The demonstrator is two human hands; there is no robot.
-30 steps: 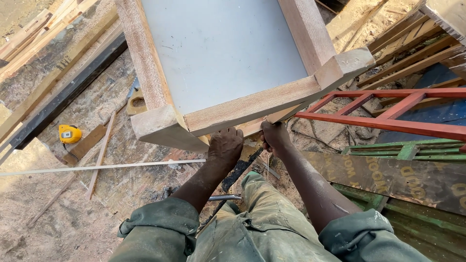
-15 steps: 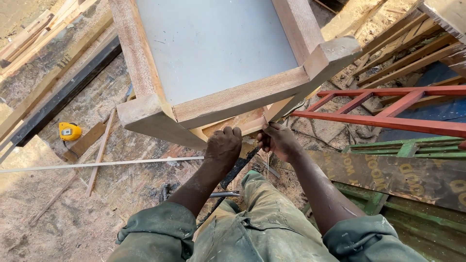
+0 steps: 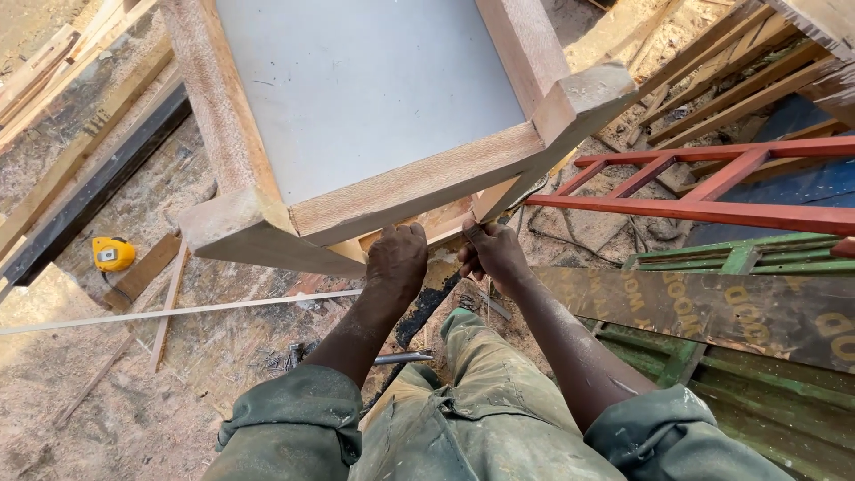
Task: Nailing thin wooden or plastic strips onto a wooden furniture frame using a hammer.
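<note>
The left hand (image 3: 396,263) and the right hand (image 3: 494,254) both reach under the near edge of a big wooden frame (image 3: 410,183) with a flat grey panel (image 3: 356,80) set inside it. The left hand looks curled around a wooden rail (image 3: 436,227) just under the frame's front bar, so its grip seems closed on that rail. The right hand sits just beside it, to its right, with its fingers bent near the corner of the frame, but I cannot tell if its grip is closed on the wood or on something small. The frame is right above both grips and stretches far away from them. It looks heavy and stiff, made of thick rough boards, so it would not bend, and it could give splinters. The grey panel looks smooth and may be slippery, so the thick wooden bars and the corner blocks look like the best places to hold. Down below the grips is sandy ground with wood scraps. A long thin stick (image 3: 178,310) lies to the left of the left grip, and a yellow tape measure (image 3: 113,254) sits farther left. A red metal ladder (image 3: 712,187) and green frames (image 3: 730,263) lie to the right of the right grip.
</note>
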